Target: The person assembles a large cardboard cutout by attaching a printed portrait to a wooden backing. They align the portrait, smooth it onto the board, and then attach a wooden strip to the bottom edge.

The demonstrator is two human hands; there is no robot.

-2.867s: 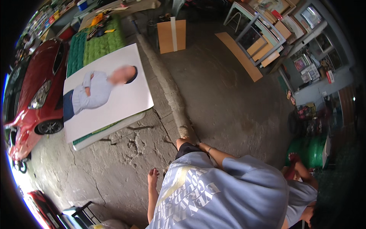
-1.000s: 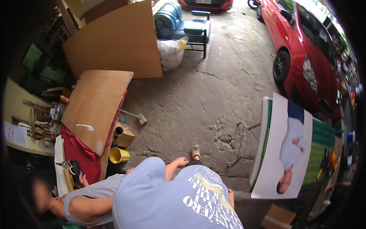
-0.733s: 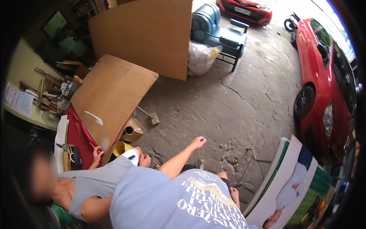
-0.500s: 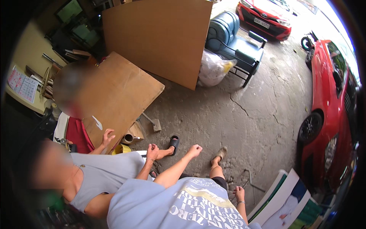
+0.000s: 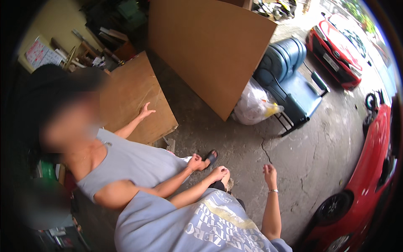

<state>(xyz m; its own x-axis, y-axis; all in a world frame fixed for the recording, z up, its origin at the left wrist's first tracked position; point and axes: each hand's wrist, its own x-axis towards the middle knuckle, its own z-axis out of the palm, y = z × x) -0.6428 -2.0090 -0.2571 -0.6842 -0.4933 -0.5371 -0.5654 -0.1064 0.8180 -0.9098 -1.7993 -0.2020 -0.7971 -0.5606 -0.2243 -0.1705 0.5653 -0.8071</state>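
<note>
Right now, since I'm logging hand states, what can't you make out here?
All in the head view:
- Left hand: curled, its own fingers hide whether it holds anything.
- Co-worker's fist: contents hidden by its fingers.
- Sandal: partly behind that fist.
- Red car: cut off by the picture's rim.

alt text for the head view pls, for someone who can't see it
Seen from above, the wearer's left hand and right hand reach forward empty over a cracked concrete floor, beside another person in a grey top touching a plywood sheet. Red cars are parked to the right.
</note>
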